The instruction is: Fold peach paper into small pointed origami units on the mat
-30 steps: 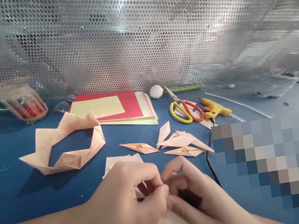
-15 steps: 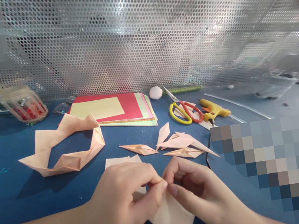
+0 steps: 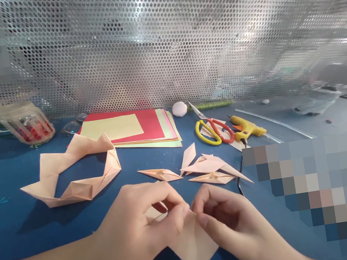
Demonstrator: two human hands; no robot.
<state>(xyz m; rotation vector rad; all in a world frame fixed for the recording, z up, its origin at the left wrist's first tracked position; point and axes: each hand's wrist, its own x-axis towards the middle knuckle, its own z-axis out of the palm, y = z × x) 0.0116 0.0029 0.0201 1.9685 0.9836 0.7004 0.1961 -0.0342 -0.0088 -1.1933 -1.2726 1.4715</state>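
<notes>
Two bare hands meet near the front of a blue table (image 3: 19, 231). The left hand (image 3: 139, 230) and the right hand (image 3: 231, 221) are each closed in a pinch, thumb against forefinger, on the top of a peach paper piece (image 3: 192, 246). Its lower corner points toward the near edge. Just beyond lie small folded peach points (image 3: 205, 166), and a folded paper ring (image 3: 73, 182) sits to the left. Farther back are coloured sheets (image 3: 149, 125), scissors (image 3: 214, 129) and a yellow glue gun (image 3: 247, 127).

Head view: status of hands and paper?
Hands: left hand and right hand pinch peach folded paper sheet at top corner. Nearby: black cord beyond right hand.
</notes>
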